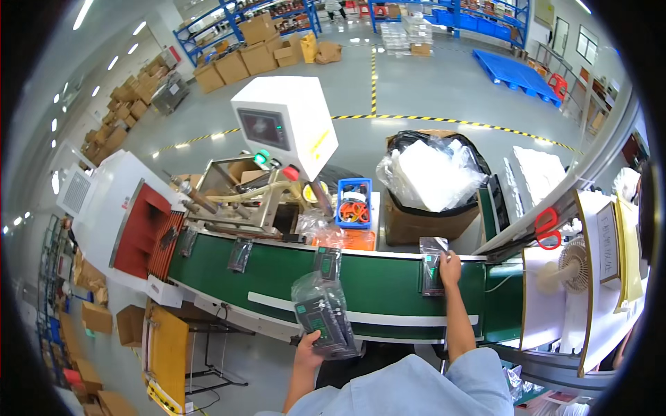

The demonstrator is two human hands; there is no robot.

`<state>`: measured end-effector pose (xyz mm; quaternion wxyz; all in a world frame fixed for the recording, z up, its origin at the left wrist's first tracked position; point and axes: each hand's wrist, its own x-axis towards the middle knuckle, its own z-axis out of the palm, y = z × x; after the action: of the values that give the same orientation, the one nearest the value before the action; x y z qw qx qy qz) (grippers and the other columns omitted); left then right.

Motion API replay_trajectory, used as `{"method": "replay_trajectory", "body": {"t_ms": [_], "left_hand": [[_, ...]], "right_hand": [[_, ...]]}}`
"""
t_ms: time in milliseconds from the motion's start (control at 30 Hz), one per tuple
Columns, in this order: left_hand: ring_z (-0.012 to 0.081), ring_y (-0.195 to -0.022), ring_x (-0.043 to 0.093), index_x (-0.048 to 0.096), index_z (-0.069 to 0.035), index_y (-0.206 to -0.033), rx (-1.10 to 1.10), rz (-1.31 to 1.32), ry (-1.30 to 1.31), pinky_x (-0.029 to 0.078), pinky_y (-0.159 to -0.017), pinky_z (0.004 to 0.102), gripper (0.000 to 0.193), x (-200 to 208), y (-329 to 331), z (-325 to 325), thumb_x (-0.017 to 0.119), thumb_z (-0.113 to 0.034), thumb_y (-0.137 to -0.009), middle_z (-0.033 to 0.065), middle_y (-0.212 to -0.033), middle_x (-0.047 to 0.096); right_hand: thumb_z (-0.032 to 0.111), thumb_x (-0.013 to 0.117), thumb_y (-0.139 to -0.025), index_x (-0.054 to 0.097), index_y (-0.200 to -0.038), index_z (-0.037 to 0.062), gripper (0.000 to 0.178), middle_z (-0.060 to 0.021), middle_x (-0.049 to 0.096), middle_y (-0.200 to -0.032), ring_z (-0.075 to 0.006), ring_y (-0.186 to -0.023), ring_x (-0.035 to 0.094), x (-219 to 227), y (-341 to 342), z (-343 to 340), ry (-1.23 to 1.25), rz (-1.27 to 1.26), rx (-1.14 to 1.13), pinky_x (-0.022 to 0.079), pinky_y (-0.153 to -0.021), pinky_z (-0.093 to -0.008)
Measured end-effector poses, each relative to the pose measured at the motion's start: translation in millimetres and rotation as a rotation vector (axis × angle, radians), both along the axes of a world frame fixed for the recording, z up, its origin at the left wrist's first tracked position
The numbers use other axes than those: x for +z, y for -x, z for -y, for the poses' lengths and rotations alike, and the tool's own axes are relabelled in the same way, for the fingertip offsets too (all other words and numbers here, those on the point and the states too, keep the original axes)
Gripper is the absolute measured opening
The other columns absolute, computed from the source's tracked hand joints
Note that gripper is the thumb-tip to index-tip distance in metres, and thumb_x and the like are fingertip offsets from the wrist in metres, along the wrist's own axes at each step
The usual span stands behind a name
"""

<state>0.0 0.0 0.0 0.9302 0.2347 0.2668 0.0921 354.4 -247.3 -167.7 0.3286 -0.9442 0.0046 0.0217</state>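
My left hand (309, 351) grips a stack of dark, flat packages in clear plastic bags (323, 319), held over the belt's near edge with the thumb on its side. My right hand (449, 267) is on another bagged dark package (431, 272), which lies on the green conveyor belt (378, 281). Its fingers close at the package's right edge and are partly hidden. Left of it, just beyond the stack, one more bagged package (327, 262) rests on the belt. Farther left lies a similar bagged package (241, 255), with others toward the red-curtained machine (142, 225).
A white control box (298, 125) with buttons stands beyond the belt. Next to it are a blue bin (354, 204) holding orange-handled scissors and a carton lined with black plastic (430, 225). Red-handled scissors (547, 229) and a small fan (574, 265) are at the right.
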Motion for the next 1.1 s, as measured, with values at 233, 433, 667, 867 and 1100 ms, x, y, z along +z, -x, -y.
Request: {"method": "replay_trajectory", "body": {"t_ms": [233,433,667,867,1100], "left_hand": [[0.0221,-0.095,0.058,0.046,-0.003,-0.118,-0.112,-0.003,0.025,0.048,-0.083,0.0376,0.039,-3,-1,-6,0.057,-0.010,-0.081,0.0100,-0.105,0.057],[0.0183,-0.100,0.055,0.042,-0.003,-0.123,-0.195,-0.102,-0.138,0.045,-0.086,0.0342,0.043,-16,5,-4,0.057,-0.011,-0.083,0.0083,-0.110,0.054],[0.0189,-0.096,0.057,0.046,-0.002,-0.118,-0.062,-0.046,-0.127,0.047,-0.082,0.0343,0.036,-13,12,-11,0.055,-0.013,-0.085,0.0086,-0.107,0.057],[0.0225,-0.096,0.058,0.046,-0.001,-0.117,0.061,-0.008,-0.075,0.047,-0.083,0.0375,0.035,-17,9,-17,0.053,-0.014,-0.086,0.0110,-0.107,0.057],[0.0340,-0.109,0.050,0.038,0.002,-0.124,0.159,0.086,-0.021,0.039,-0.093,0.0467,0.049,-24,18,-43,0.051,-0.022,-0.084,0.0190,-0.116,0.052]], "right_hand": [[0.027,0.056,-0.086,0.057,-0.104,0.0013,0.031,-0.0074,0.057,-0.089,-0.0169,-0.077,0.054,130,117,-80,-0.744,-0.555,0.608,0.043,-0.069,-0.0291],[0.019,0.058,-0.086,0.063,-0.090,-0.0022,0.022,-0.0022,0.060,-0.080,-0.0083,-0.072,0.053,174,177,-111,-0.831,-0.661,0.790,0.043,-0.066,-0.0226],[0.014,0.058,-0.084,0.061,-0.082,-0.0023,0.017,-0.0076,0.059,-0.074,-0.0146,-0.069,0.055,191,185,-116,-0.596,-0.316,0.998,0.043,-0.064,-0.0265],[0.014,0.056,-0.085,0.059,-0.081,-0.0018,0.016,-0.0118,0.056,-0.070,-0.0199,-0.064,0.053,192,188,-111,-0.558,-0.251,1.012,0.042,-0.060,-0.0291],[0.014,0.055,-0.085,0.059,-0.080,-0.0014,0.016,-0.0039,0.053,-0.068,-0.0108,-0.063,0.049,180,148,-62,-0.608,-0.245,0.739,0.039,-0.058,-0.0258]]}}
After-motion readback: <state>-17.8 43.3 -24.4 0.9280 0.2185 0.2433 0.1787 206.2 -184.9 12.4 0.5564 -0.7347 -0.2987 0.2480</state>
